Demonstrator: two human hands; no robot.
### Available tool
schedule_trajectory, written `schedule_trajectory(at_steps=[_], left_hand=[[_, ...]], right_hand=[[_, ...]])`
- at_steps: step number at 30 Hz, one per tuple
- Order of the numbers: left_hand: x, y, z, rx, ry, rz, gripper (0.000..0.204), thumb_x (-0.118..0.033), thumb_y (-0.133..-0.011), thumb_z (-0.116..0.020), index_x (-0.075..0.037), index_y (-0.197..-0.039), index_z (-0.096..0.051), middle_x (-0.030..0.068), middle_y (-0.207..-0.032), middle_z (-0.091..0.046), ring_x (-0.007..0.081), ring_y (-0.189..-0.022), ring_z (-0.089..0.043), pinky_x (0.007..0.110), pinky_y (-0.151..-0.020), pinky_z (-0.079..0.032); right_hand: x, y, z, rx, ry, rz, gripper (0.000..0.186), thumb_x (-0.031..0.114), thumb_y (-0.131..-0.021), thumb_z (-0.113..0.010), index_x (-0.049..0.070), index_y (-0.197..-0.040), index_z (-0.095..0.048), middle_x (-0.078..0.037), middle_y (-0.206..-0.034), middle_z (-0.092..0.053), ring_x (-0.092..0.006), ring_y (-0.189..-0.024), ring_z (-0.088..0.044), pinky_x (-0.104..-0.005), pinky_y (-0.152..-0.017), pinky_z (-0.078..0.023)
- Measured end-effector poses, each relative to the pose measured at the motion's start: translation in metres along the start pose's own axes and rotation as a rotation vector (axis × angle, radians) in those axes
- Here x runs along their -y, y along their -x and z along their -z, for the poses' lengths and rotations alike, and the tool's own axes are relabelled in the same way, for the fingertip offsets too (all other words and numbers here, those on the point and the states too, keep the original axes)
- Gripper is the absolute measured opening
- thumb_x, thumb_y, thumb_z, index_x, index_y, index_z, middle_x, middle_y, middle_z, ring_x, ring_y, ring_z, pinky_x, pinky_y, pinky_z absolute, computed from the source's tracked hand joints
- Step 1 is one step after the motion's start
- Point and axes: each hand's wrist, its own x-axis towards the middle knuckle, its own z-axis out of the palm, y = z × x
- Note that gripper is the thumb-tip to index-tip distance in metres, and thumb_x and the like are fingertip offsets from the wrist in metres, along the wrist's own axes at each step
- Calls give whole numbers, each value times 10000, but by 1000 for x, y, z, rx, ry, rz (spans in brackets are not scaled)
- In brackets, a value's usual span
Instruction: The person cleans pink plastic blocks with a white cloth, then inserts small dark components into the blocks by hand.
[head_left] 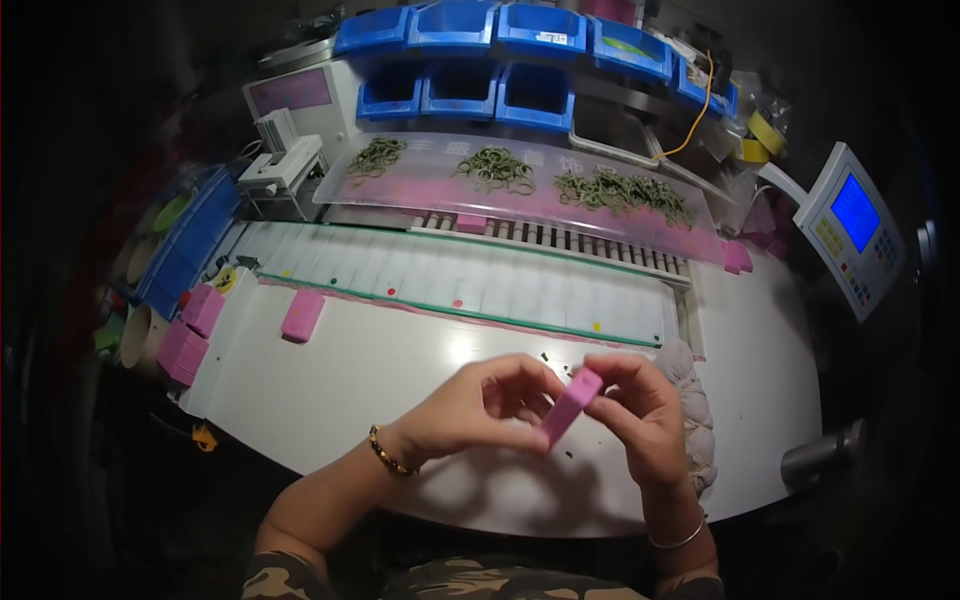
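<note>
A thin pink rubber mold block (572, 406) is held tilted between my two hands, above the front of the white table. My left hand (468, 405) pinches its lower left end with thumb and fingers. At the upper right end, my right hand (645, 418) grips the same block between thumb and fingertips. Small dark bits (569, 454) lie scattered on the table beneath and around it. Another pink block (303, 315) rests on the table to the left, apart from my hands.
Beyond my hands runs a long white conveyor strip (440, 275) edged in green. Behind it, a clear tray (430, 190) bears heaps of green ring-shaped pieces (495, 170). Blue bins (455, 25) line the back. A keypad with a blue screen (850, 230) stands right; stacked pink blocks (183, 350) sit left.
</note>
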Motion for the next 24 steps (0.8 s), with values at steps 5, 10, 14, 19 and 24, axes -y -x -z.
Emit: schedule_trajectory(at_steps=[5, 10, 14, 19, 24], left_hand=[[21, -31, 82, -708, -769, -226, 382, -199, -710, -790, -13, -981, -595, 91, -969, -608, 190, -836, -611, 310, -737, -508], [18, -59, 126, -905, -1411, -371, 377, -240, -708, -785, -8, -950, -612, 128, -947, -588, 265, -853, -609, 358, -758, -507], [18, -75, 130, -937, -1374, -331, 404, -295, -710, -793, -19, -936, -604, 129, -956, -564, 305, -914, -567, 399, -809, -477], [4, -66, 129, -1030, -1407, -209, 454, -333, -727, -787, -34, -1013, -598, 139, -1047, -534, 311, -996, -532, 411, -857, -459], [-2, -11, 149, -1239, -1628, -175, 596, -374, -747, -770, -54, -1195, -543, 150, -1135, -499, 336, -1098, -472, 428, -938, -413]], right_hand=[[-8, 11, 16, 20, 317, -35, 267, 18, -816, -696, 13, -1075, -631, -49, -935, -649, -69, -799, -588, -183, -628, -429], [1, 49, 52, 591, 367, -492, 157, 124, -857, -708, 6, -959, -691, -34, -805, -686, -66, -747, -621, -205, -657, -472], [5, 66, 75, 779, 486, -660, 212, 195, -868, -701, 10, -972, -710, -72, -873, -716, -123, -791, -656, -247, -746, -502], [-3, 84, 102, 756, 622, -717, 208, 177, -863, -705, 1, -974, -713, -74, -867, -728, -121, -787, -671, -235, -709, -511], [-14, 79, 93, 247, 566, -655, 176, 140, -838, -706, -11, -927, -712, -91, -790, -705, -127, -761, -651, -237, -715, -503]])
